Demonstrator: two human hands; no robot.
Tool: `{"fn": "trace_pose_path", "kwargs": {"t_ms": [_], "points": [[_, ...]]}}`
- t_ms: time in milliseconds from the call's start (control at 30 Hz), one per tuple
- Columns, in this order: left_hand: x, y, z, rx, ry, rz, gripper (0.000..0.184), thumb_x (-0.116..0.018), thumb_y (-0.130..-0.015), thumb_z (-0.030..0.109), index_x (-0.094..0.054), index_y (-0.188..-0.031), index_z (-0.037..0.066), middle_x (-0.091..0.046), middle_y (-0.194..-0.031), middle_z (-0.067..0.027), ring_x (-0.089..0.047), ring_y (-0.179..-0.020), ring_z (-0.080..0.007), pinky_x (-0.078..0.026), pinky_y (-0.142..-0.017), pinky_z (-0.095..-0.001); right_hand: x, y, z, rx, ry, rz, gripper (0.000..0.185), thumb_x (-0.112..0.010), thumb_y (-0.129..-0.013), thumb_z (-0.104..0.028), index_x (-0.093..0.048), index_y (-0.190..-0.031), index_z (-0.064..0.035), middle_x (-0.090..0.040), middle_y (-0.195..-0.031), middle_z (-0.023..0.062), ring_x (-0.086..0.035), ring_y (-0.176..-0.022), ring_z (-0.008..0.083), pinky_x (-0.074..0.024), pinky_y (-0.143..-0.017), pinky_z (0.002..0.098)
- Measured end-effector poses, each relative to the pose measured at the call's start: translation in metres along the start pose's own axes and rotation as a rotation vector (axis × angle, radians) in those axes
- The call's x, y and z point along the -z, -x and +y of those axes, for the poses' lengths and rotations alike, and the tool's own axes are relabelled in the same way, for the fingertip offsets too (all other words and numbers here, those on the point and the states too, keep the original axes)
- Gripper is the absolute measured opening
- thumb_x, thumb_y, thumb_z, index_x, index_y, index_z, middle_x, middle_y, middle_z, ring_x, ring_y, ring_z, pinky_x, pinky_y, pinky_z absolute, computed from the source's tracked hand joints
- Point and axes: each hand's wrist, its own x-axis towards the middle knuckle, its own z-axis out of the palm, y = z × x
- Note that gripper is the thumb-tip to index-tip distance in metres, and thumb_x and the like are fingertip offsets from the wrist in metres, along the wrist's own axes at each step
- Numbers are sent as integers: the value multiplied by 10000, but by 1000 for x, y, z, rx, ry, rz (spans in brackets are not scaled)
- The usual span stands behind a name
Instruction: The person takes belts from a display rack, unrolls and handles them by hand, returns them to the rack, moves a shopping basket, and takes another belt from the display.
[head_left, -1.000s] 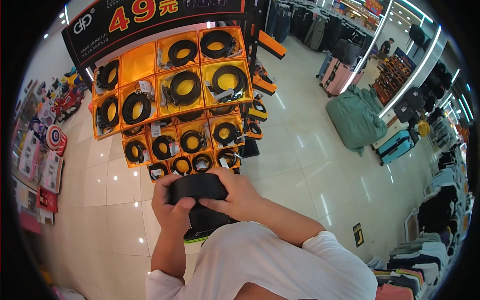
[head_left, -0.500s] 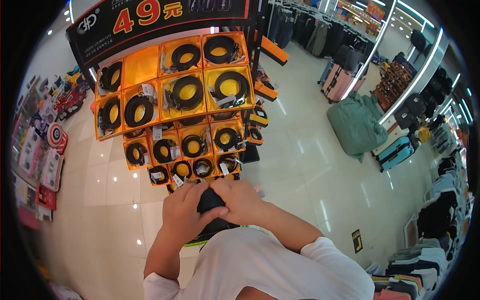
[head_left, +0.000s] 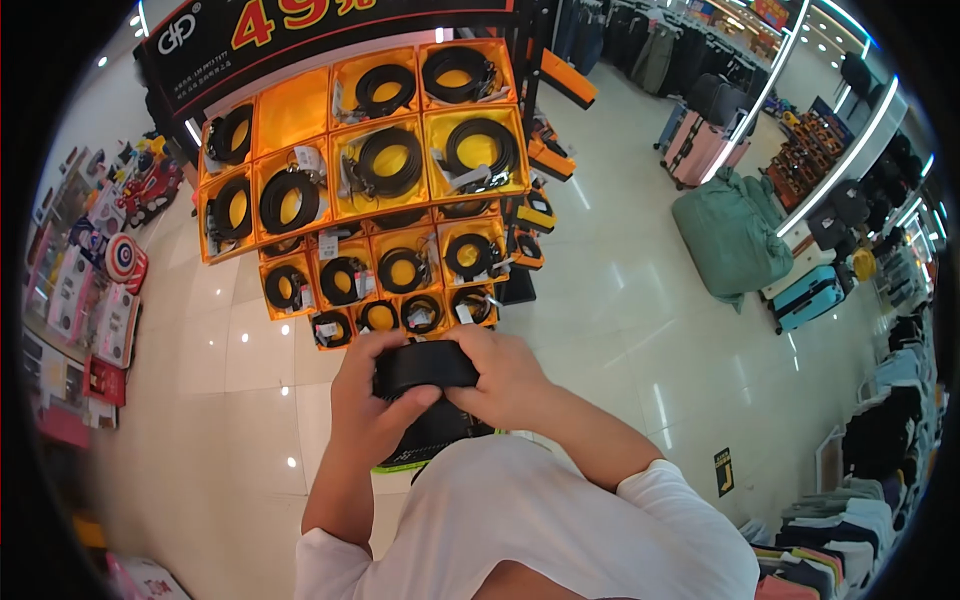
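Left hand (head_left: 360, 390) and right hand (head_left: 508, 375) shifted apart, baring black coil (head_left: 426, 367) | I saw both grasping it | looked wound, outside display rack's (head_left: 292, 110) bottom edge

Coiled black belts (head_left: 414, 165) fill orange display boxes (head_left: 292, 110) beneath a black price sign (head_left: 300, 25) bearing a large "49" in a brightly lit clothing and accessories shop, where hanging trousers (head_left: 655, 60), a pink suitcase (head_left: 700, 150), a turquoise suitcase (head_left: 808, 298) and racked garments (head_left: 845, 530) line the glossy tiled floor (head_left: 225, 420).
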Motion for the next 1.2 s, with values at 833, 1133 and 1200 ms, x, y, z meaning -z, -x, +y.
{"fn": "trace_pose_path", "kwargs": {"t_ms": [833,1133,1200], "points": [[25,-32,13,-115,-448,-133,785,-796,-732,327,-404,-1322,-12,-563,-1167,-153,-574,-1066,-228,-467,-906,-339,14,-41,-6,-45,-161,-33,524,-713,-767,-297,-543,-1196,-49,-635,-1062,160,-635,-956,303,-491,-819,380],[39,-38,-21,-5,55,-138,730,-411,-959,516,-216,-1447,9,-488,-1299,-131,-518,-1154,-247,-440,-940,-339,31,-108,-18,-46,-585,33,482,-691,-809,-179,-513,-1191,55,-654,-854,74,-626,-749,112,-517,-697,251],[30,-39,-30,-3,49,-95,808,-268,-935,637,-212,-1456,23,-451,-1351,-145,-471,-1217,-258,-377,-1011,-395,28,-128,-20,-1,-811,27,427,-667,-826,-187,-518,-1152,45,-650,-787,67,-639,-678,120,-526,-621,245]]}}
